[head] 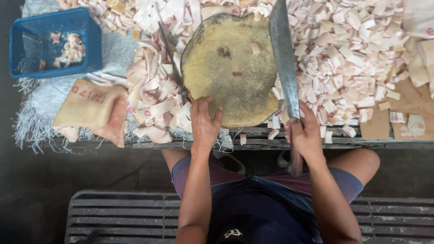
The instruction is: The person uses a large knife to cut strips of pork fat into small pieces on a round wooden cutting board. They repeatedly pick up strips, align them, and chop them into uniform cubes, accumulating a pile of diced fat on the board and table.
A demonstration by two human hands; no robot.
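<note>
Our right hand [305,133] grips a long cleaver [284,54] laid across the round chopping block [230,68]. Our left hand [204,122] rests open on the block's near edge, holding nothing. Cut pale pieces [348,54] cover the table [316,143].

Bare arms, shorts and a dark apron

The person's left hand [204,124] and right hand [306,133] are bare, with no gloves, rings or watch. Both arms are bare too, with no sleeves showing. The person wears purple-pink shorts that stop above the knees. Over the lap hangs a dark blue-black apron with a lighter blue edge. A small white mark sits low on the dark cloth.
</note>
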